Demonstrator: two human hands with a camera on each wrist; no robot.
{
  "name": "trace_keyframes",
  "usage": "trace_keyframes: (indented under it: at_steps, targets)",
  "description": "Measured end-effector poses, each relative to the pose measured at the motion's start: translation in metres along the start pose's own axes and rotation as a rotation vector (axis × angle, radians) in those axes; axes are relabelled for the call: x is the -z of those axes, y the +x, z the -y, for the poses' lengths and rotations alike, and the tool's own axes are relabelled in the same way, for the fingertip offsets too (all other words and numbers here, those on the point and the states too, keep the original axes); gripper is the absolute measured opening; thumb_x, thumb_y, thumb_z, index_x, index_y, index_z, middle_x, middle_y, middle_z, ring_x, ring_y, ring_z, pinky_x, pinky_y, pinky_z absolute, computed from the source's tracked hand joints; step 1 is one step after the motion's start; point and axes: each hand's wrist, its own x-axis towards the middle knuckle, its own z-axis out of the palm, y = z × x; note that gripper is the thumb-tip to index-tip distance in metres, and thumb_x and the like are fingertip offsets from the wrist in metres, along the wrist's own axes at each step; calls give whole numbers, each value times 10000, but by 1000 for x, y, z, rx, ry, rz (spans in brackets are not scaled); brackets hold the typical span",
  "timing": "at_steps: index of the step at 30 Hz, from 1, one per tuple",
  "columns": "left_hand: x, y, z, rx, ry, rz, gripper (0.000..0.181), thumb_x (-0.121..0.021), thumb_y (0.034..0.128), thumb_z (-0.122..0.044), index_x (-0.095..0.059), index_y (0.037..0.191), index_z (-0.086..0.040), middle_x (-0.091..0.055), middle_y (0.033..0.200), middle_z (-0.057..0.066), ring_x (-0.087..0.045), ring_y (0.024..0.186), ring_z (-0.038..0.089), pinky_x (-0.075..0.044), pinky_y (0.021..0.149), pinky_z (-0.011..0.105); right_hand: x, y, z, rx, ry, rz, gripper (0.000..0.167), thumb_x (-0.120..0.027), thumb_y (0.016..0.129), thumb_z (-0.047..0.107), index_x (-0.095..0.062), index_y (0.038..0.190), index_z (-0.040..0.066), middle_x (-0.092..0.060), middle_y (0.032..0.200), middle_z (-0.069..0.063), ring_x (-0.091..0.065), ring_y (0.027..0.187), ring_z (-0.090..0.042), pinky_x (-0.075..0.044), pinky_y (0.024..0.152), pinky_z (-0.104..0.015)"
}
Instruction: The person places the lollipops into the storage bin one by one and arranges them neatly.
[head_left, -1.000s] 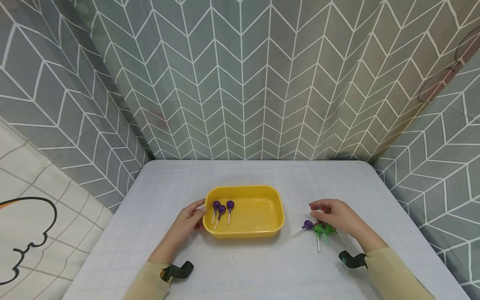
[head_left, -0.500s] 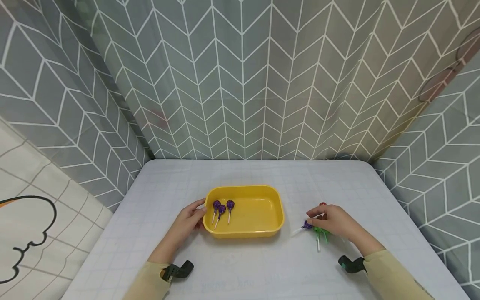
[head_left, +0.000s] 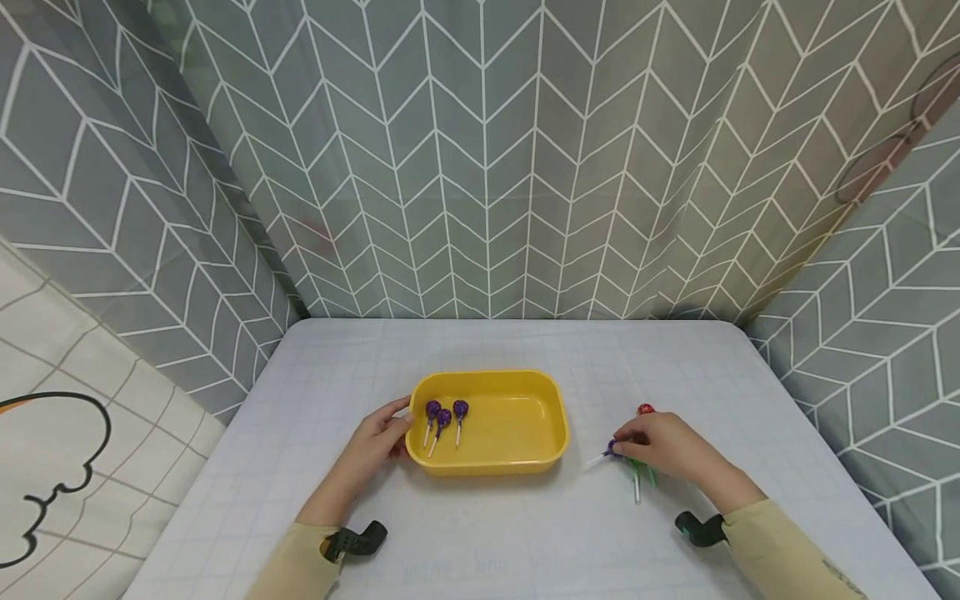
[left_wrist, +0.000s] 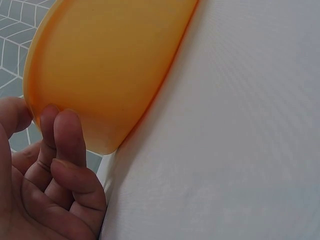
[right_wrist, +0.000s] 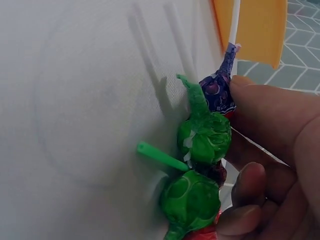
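Note:
My left hand (head_left: 382, 435) holds the left end of a yellow plastic tray (head_left: 517, 467). In the left wrist view its fingertips lie against the tray's wall (left_wrist: 115, 65). Three purple lollipops (head_left: 444, 418) lie inside the tray at the left. At the right, my right hand (head_left: 667, 442) pinches the head of another purple lollipop (right_wrist: 216, 91), whose white stick points toward the tray. Close by in the right wrist view are two green lollipops (right_wrist: 205, 137). Red wrappers show partly behind them, and a red lollipop head (head_left: 645, 409) peeks out beyond the hand.
A white cloth covers the table (head_left: 487, 533). Grey patterned curtains (head_left: 480, 167) stand behind and on the sides. A light checked cloth (head_left: 90, 450) hangs at the left. Each wrist wears a black camera mount (head_left: 360, 542).
My right hand has come down to the lollipops at the right and its fingers have closed on the purple one. My left hand and the tray have stayed in place.

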Motion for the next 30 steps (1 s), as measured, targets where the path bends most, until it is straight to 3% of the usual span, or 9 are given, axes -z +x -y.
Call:
trace_keyframes:
  at_steps: [5, 12, 22, 30]
  targets:
    - [0, 1, 1, -4, -5, 0, 524, -597, 980, -441, -494, 1443, -219, -671, 896, 116, -587, 709, 268, -502, 621, 330, -1, 1, 4, 19, -30, 1, 179, -791, 852, 222, -777, 1017, 155, -706, 925, 86, -640, 879, -135, -539, 818, -404]
    - [1, 0, 2, -9, -5, 0, 546, -600, 971, -464, -494, 1444, -212, -670, 893, 117, -586, 705, 265, -502, 616, 329, -5, 4, 9, 33, -71, 7, 248, -780, 861, 215, -760, 1099, 147, -687, 932, 114, -565, 793, -84, -512, 737, -306]
    - [0, 0, 1, -15, -6, 0, 517, -588, 987, -433, -489, 1446, -216, -671, 897, 117, -585, 712, 266, -497, 621, 328, -8, 3, 11, 84, -72, -19, 229, -804, 835, 238, -787, 1043, 144, -728, 970, 66, -669, 927, -162, -544, 806, -379]
    - [0, 1, 0, -21, -5, 7, 484, -575, 1004, -390, -491, 1443, -206, -673, 878, 119, -589, 707, 264, -496, 616, 322, -6, 3, 14, 3, -53, 35, 300, -786, 856, 236, -755, 1139, 143, -718, 1011, 59, -628, 883, -117, -542, 778, -337]
